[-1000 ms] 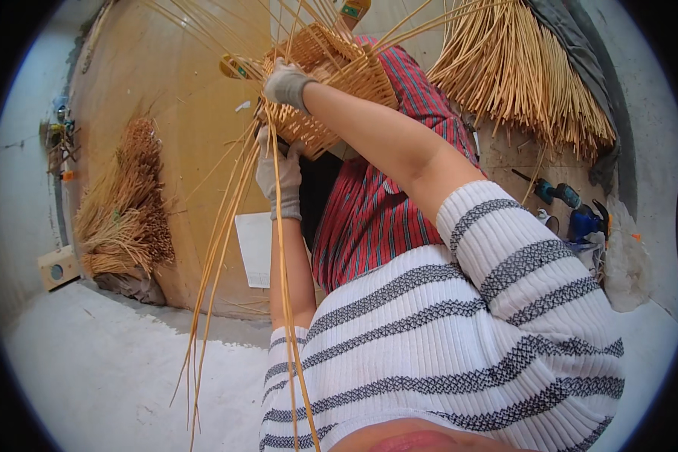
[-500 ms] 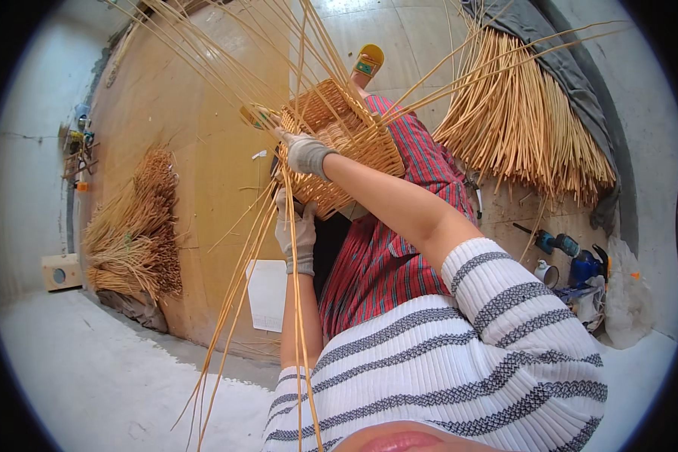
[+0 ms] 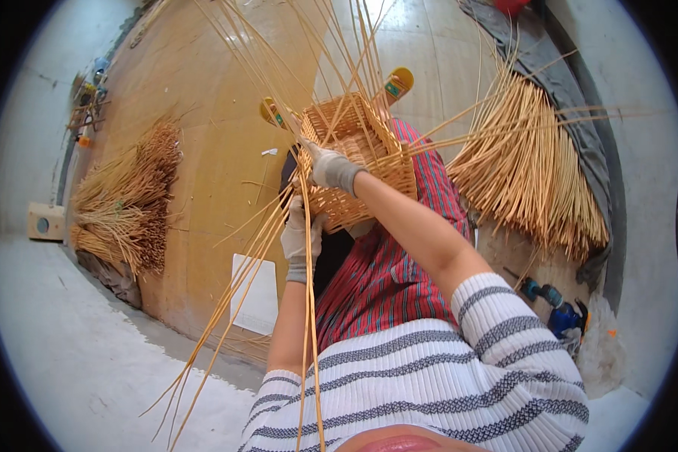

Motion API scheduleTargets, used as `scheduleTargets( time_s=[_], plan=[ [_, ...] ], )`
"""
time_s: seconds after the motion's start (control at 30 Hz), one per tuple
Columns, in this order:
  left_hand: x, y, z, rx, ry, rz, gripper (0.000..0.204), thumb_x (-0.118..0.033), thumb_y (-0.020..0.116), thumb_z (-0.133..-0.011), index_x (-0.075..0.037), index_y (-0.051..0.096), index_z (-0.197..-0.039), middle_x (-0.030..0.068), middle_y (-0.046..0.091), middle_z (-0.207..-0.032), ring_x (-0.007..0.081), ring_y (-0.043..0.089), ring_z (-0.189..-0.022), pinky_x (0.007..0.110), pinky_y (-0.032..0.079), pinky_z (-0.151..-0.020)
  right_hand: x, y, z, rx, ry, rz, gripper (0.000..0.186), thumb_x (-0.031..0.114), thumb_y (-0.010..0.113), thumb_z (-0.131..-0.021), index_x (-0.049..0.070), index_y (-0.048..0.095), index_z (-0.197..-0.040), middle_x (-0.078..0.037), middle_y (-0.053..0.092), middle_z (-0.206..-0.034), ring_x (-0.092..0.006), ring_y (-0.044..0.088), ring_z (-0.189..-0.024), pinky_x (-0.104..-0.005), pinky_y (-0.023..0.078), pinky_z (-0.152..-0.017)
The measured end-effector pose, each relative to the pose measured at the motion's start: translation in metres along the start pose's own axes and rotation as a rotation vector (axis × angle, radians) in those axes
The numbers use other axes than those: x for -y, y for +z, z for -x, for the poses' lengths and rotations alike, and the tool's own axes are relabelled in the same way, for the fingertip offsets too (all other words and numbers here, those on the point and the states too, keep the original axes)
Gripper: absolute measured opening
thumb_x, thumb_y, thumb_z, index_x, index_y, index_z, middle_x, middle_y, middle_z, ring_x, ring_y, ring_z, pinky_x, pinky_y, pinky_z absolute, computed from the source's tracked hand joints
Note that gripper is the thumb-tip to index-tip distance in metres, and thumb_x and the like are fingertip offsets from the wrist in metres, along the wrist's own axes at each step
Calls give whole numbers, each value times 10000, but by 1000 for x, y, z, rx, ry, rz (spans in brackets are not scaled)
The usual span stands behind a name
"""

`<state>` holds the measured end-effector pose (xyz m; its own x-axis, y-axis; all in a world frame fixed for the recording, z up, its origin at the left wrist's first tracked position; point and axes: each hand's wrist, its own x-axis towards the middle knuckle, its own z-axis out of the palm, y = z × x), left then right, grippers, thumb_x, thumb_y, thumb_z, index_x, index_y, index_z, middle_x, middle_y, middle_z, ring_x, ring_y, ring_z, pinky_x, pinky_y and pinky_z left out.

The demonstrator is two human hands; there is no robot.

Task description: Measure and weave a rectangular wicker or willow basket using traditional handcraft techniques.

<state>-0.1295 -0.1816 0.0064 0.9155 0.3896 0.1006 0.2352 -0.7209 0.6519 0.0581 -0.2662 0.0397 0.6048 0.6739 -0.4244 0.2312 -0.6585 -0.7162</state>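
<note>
A square woven wicker basket rests on my lap, tilted, its hollow facing away from me. Long unwoven rods fan out from its rim to several sides, some hanging toward me past my left arm. My right hand, in a pale glove, lies over the basket's left rim, its fingers closed at the base of the rods. Lower down, my gloved left hand is closed against the basket's near left corner. Both hands' fingertips are partly hidden by the weave and rods.
A big fan of peeled rods lies on dark cloth at the right; a browner bundle lies left. A white board is beside my left forearm. A blue power drill lies at right. Yellow slippers are on my feet.
The whole view has shifted, so basket, hands and feet appear farther right and lower. Both hands stay at the basket's left side; the right fingers have shifted slightly along the rim.
</note>
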Motion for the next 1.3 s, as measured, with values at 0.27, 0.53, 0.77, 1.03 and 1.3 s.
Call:
scheduleTargets(
  time_s=[0.27,0.53,0.77,1.03,1.3],
  plan=[
    [3,6,2,-58,81,-32,671,-291,782,-832,-130,421,-1374,78,644,-875,280,657,-742,401,518,-636,21,8,26,-229,213,-264,1144,113,808,-765,290,59,-1612,-259,444,-1450,-334,567,-1223,-401,491,-974],
    [-4,-4,-5,-31,59,-77,641,-275,765,-838,-182,426,-1375,102,633,-833,344,655,-736,465,495,-633,49,-7,9,-1024,-201,-239,843,179,654,-904,113,158,-1583,-226,474,-1436,-366,567,-1236,-419,506,-982],
    [-22,-18,-7,-8,92,15,549,-221,796,-796,-188,463,-1231,21,582,-761,180,609,-639,355,466,-559,72,-39,10,-342,-360,-793,699,367,750,-888,27,432,-1410,-209,649,-1182,-257,706,-927,-348,569,-719],
    [-10,-9,-9,-14,71,-132,634,-275,828,-775,-199,456,-1283,100,646,-952,313,667,-800,433,504,-676,81,-5,55,-778,-921,-908,445,284,520,-1028,38,491,-1397,-88,652,-1143,-194,629,-1018,-311,477,-913],
    [-6,-16,-5,-123,202,-94,583,-318,778,-820,-177,517,-1322,118,698,-1096,348,696,-902,425,524,-730,-53,-6,114,-616,-578,-1631,386,289,501,-1046,168,490,-1413,16,486,-666,-86,450,-532,-256,403,-485]
  ],
)
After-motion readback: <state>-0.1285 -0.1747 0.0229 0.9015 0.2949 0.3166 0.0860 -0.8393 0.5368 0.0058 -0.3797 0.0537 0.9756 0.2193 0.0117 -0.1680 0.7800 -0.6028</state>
